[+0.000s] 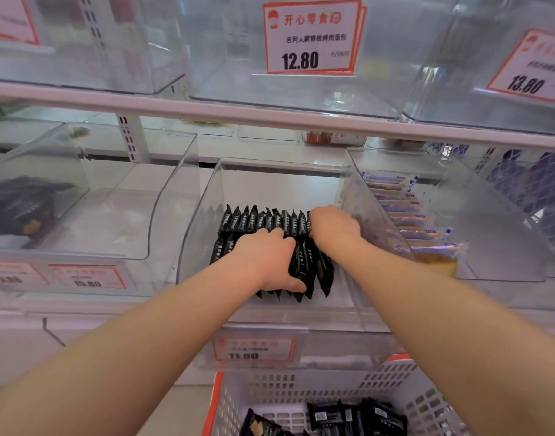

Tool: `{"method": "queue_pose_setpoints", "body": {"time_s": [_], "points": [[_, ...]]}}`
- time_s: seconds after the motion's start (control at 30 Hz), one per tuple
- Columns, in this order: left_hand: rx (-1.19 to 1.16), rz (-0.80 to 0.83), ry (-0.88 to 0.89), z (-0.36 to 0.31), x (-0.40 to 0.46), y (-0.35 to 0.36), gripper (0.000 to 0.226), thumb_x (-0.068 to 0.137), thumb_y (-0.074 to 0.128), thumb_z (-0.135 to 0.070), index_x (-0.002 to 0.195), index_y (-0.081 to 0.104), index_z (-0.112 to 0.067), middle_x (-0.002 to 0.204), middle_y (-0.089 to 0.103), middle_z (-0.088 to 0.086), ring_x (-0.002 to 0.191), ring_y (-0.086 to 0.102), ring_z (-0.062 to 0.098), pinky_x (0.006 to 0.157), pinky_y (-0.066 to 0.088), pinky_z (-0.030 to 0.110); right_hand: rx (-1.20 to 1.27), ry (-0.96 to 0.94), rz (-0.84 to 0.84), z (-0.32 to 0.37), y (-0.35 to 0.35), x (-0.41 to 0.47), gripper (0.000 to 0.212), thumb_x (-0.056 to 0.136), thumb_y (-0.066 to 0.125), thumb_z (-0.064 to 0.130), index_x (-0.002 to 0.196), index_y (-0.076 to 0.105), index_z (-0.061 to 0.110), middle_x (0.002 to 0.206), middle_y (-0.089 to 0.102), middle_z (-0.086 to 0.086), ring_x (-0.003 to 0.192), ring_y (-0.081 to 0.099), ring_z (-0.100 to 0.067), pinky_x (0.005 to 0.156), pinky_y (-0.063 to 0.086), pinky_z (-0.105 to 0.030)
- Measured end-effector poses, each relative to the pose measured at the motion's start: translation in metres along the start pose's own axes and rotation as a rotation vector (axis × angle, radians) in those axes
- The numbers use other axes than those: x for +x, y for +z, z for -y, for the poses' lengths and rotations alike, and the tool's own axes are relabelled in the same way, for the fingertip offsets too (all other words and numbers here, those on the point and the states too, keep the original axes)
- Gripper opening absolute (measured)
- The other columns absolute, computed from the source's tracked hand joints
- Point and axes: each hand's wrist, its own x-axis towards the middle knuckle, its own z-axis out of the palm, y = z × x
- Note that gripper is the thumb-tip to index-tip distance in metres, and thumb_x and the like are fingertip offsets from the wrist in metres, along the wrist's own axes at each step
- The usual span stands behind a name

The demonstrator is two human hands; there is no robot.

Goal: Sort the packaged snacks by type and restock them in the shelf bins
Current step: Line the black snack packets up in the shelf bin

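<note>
Both hands, left hand (pixel 270 259) and right hand (pixel 334 226), are gripping black snack packets (pixel 263 220) in the clear bin (pixel 358 297), risking toppling the upright row

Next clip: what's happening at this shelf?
A person is restocking a clear plastic shelf bin with small black snack packets, stood on edge in rows. Both bare hands are inside the bin: the left hand grips the front row of packets, and the right hand presses against the right end of the back row. Below the shelf, a white perforated basket with an orange rim holds more black packets. The neighbouring bin on the right holds blue-and-white wrapped snacks.
</note>
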Motion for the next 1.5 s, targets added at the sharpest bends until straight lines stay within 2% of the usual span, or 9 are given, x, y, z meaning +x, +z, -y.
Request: {"method": "queue_pose_setpoints", "body": {"time_s": [0.23,0.4,0.53,0.7,0.83,0.93,1.23,1.37,1.5], "points": [[0.049,-0.059,-0.071,-0.007,0.008,0.003,0.063,0.080,0.057,-0.058,0.123,0.043,-0.014,0.122,0.047,0.007,0.114,0.046,0.027,0.075,0.041,0.037,0.142,-0.105,0.007,-0.006,-0.020,-0.025,0.023,0.087,0.047,0.000,0.109,0.053,0.004,0.108,0.058,-0.015,0.098,0.058,-0.031,0.068,0.042,-0.029],[0.044,-0.049,-0.025,-0.009,-0.016,-0.017,0.055,0.083,0.052,-0.056,0.121,0.045,-0.016,0.119,0.049,0.004,0.111,0.051,0.025,0.076,0.044,0.038,0.300,-0.268,0.059,-0.022,-0.048,-0.082,0.021,0.090,0.053,0.016,0.104,0.064,0.005,0.102,0.067,-0.011,0.096,0.061,-0.025,0.086,0.049,-0.034],[0.062,-0.315,0.182,-0.028,-0.068,-0.038,0.035,0.090,0.043,-0.045,0.112,0.049,-0.019,0.108,0.052,0.000,0.101,0.055,0.022,0.070,0.044,0.034,0.503,-0.426,0.012,-0.054,-0.062,-0.150,0.014,0.087,0.055,0.014,0.095,0.064,0.023,0.080,0.064,0.009,0.068,0.054,0.003,0.063,0.038,-0.008],[0.026,-0.504,0.516,-0.069,-0.130,-0.024,0.031,0.084,0.041,-0.038,0.087,0.060,-0.014,0.079,0.061,0.001,0.066,0.062,0.022,0.047,0.044,0.028,0.667,-0.445,0.070,-0.104,-0.025,-0.213,0.014,0.086,0.058,0.018,0.088,0.062,0.031,0.067,0.062,0.015,0.058,0.052,0.000,0.055,0.039,-0.012],[-0.024,-0.153,0.448,-0.111,-0.122,0.036,0.028,0.093,0.041,-0.037,0.110,0.052,-0.017,0.108,0.057,0.003,0.096,0.057,0.024,0.068,0.043,0.033,0.519,-0.327,0.253,-0.123,0.058,-0.218,0.013,0.090,0.056,0.021,0.099,0.065,0.017,0.084,0.066,0.006,0.069,0.054,0.006,0.066,0.040,-0.013],[0.030,0.117,0.390,-0.139,-0.107,0.095,0.031,0.094,0.041,-0.033,0.116,0.050,-0.013,0.118,0.056,0.008,0.107,0.055,0.029,0.079,0.048,0.038,0.326,-0.197,0.432,-0.135,0.131,-0.222,0.021,0.094,0.050,0.025,0.107,0.059,0.011,0.105,0.065,-0.006,0.094,0.060,-0.020,0.078,0.045,-0.029],[-0.123,0.525,0.275,-0.188,-0.092,0.265,0.029,0.093,0.042,-0.031,0.110,0.053,-0.010,0.113,0.058,0.013,0.101,0.057,0.031,0.073,0.047,0.038,0.107,-0.056,0.887,-0.188,0.294,-0.264,0.017,0.096,0.046,0.028,0.099,0.050,0.012,0.104,0.058,-0.012,0.084,0.051,-0.024,0.070,0.042,-0.031],[-0.248,0.663,0.168,-0.197,-0.091,0.315,0.028,0.095,0.041,-0.028,0.113,0.052,-0.009,0.114,0.055,0.014,0.103,0.054,0.031,0.078,0.044,0.037,0.187,0.051,0.928,-0.207,0.335,-0.264,0.035,0.097,0.046,0.027,0.124,0.045,0.005,0.122,0.052,-0.015,0.108,0.052,-0.028,0.080,0.042,-0.033],[-0.362,0.775,0.007,-0.199,-0.089,0.345,0.027,0.095,0.041,-0.024,0.113,0.054,-0.009,0.113,0.056,0.012,0.102,0.054,0.028,0.084,0.048,0.038,0.259,0.261,0.824,-0.213,0.366,-0.247,0.037,0.096,0.045,0.032,0.119,0.044,0.002,0.118,0.053,-0.018,0.106,0.055,-0.032,0.075,0.042,-0.034]]}}
